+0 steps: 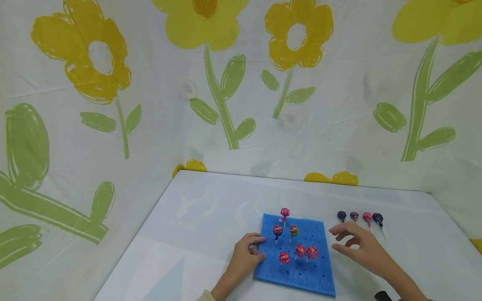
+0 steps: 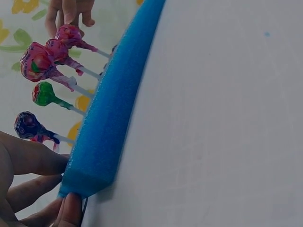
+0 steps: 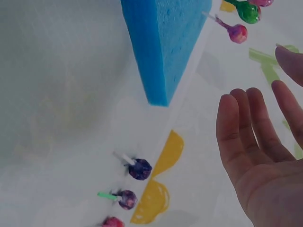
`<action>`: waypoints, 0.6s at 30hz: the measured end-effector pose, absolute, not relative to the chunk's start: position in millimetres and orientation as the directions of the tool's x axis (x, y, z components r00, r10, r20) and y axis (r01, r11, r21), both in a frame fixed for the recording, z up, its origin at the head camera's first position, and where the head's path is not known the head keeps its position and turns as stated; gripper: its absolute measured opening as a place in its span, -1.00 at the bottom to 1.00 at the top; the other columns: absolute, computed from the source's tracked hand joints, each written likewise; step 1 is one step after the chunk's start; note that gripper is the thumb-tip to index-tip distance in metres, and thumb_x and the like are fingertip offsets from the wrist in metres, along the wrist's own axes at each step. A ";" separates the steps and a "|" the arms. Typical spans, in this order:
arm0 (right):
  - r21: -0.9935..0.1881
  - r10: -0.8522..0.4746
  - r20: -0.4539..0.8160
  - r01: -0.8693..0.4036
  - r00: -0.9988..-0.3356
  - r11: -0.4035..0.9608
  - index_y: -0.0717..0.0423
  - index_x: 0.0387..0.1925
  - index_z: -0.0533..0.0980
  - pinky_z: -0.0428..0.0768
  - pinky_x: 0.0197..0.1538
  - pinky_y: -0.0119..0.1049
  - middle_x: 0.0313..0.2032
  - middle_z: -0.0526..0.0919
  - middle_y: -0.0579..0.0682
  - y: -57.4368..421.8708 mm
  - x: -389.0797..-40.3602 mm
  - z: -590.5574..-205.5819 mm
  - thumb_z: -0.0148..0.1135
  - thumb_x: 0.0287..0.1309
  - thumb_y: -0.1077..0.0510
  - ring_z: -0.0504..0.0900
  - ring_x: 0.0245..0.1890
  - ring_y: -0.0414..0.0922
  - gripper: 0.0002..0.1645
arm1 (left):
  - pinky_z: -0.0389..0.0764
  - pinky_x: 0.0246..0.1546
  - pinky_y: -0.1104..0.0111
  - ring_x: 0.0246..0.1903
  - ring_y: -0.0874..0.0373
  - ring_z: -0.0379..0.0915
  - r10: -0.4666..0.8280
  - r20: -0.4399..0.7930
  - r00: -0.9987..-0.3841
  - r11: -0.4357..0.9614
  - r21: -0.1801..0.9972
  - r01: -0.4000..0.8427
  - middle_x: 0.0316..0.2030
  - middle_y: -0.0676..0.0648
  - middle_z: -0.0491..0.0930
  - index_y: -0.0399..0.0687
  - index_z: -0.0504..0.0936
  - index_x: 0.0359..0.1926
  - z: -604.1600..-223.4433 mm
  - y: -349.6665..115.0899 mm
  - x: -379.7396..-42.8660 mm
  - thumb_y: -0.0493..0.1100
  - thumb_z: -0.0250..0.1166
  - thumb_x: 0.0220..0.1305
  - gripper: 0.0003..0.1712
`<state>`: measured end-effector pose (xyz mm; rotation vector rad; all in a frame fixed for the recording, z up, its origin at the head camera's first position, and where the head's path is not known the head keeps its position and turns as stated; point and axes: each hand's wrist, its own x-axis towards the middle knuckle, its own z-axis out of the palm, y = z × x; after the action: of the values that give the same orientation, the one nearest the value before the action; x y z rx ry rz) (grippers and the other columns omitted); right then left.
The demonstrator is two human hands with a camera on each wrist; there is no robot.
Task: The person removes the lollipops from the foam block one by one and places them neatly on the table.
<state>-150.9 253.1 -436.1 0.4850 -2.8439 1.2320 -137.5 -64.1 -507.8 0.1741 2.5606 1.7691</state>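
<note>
A blue foam board [image 1: 271, 269] dotted with small holes lies on the table, and several wrapped lollipops stand upright in it, among them a green-wrapped lollipop [image 2: 43, 94] and a dark blue lollipop [image 2: 27, 126]. My left hand [image 1: 242, 257] rests against the board's left edge, its fingertips touching the foam. Over the table beside the board's right edge, my right hand [image 1: 357, 244] holds nothing, with loosely bent fingers apart from the board. Behind that hand lies a row of loose lollipops, including a pink lollipop [image 1: 367, 217] and a purple lollipop [image 3: 140, 169].
The white table [image 1: 211, 209] carries faint printed marks. A pale cloth [image 1: 158, 138] printed with yellow flowers hangs behind and along its sides. At the bottom right, a dark object [image 1: 382, 296] shows near the right forearm.
</note>
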 end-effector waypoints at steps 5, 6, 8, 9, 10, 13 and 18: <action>-0.738 -0.291 0.110 -0.274 -0.951 0.617 0.17 -0.09 0.51 0.60 -0.24 -0.39 -0.18 0.61 0.05 246.3 -147.8 -438.3 0.38 0.03 0.17 0.60 -0.23 -0.05 -0.62 | 0.51 -0.42 0.49 -0.45 0.27 0.42 0.102 0.055 -0.993 0.343 0.935 0.087 0.06 -0.14 0.47 -0.20 0.65 -0.07 -508.9 -64.2 -138.1 -0.43 0.38 -0.07 -0.56; -0.744 -0.295 0.108 -0.274 -0.950 0.609 0.18 -0.09 0.52 0.60 -0.24 -0.39 -0.18 0.61 0.05 245.0 -147.1 -439.2 0.38 0.03 0.18 0.59 -0.23 -0.05 -0.62 | 0.51 -0.42 0.49 -0.45 0.27 0.41 0.101 0.056 -0.993 0.343 0.935 0.088 0.06 -0.14 0.47 -0.21 0.65 -0.07 -509.2 -64.2 -138.1 -0.44 0.38 -0.07 -0.56; -0.752 -0.306 0.105 -0.277 -0.946 0.598 0.18 -0.09 0.52 0.60 -0.25 -0.39 -0.19 0.60 0.05 242.8 -145.5 -442.0 0.38 0.02 0.19 0.59 -0.24 -0.08 -0.62 | 0.51 -0.42 0.49 -0.45 0.27 0.41 0.101 0.059 -0.993 0.342 0.935 0.090 0.05 -0.14 0.47 -0.21 0.65 -0.07 -509.5 -64.2 -137.9 -0.44 0.38 -0.07 -0.56; -0.756 -0.315 0.103 -0.280 -0.944 0.592 0.18 -0.09 0.52 0.60 -0.25 -0.39 -0.18 0.60 0.06 241.7 -144.6 -443.7 0.38 0.02 0.19 0.59 -0.24 -0.09 -0.62 | 0.51 -0.42 0.49 -0.45 0.27 0.41 0.101 0.059 -0.993 0.341 0.936 0.090 0.05 -0.14 0.47 -0.21 0.65 -0.07 -509.5 -64.1 -137.7 -0.44 0.38 -0.07 -0.57; -0.761 -0.324 0.099 -0.281 -0.941 0.585 0.19 -0.09 0.52 0.60 -0.25 -0.40 -0.18 0.60 0.06 240.7 -143.8 -445.2 0.37 0.02 0.19 0.58 -0.24 -0.10 -0.62 | 0.51 -0.42 0.49 -0.45 0.27 0.41 0.101 0.059 -0.993 0.342 0.935 0.090 0.05 -0.14 0.48 -0.22 0.65 -0.07 -509.3 -64.0 -137.5 -0.44 0.38 -0.07 -0.57; -0.775 -0.355 0.088 -0.288 -0.931 0.562 0.20 -0.09 0.51 0.59 -0.25 -0.41 -0.17 0.58 0.08 237.8 -142.3 -450.1 0.37 0.03 0.16 0.58 -0.24 -0.11 -0.60 | 0.50 -0.42 0.49 -0.44 0.27 0.41 0.100 0.056 -0.993 0.347 0.934 0.088 0.05 -0.14 0.48 -0.21 0.65 -0.07 -508.7 -63.7 -137.0 -0.43 0.38 -0.06 -0.58; -0.802 -0.399 0.096 -0.309 -0.912 0.511 0.22 -0.07 0.50 0.60 -0.24 -0.39 -0.16 0.58 0.10 234.1 -141.1 -457.2 0.36 0.06 0.13 0.59 -0.22 -0.10 -0.59 | 0.51 -0.42 0.49 -0.44 0.27 0.41 0.099 0.063 -0.993 0.347 0.933 0.093 0.05 -0.15 0.48 -0.21 0.65 -0.08 -507.8 -63.5 -136.9 -0.43 0.39 -0.07 -0.58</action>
<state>-141.1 234.1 -457.2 0.6623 -2.8175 1.4618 -136.9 -63.5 -507.8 0.1834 2.5740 1.7835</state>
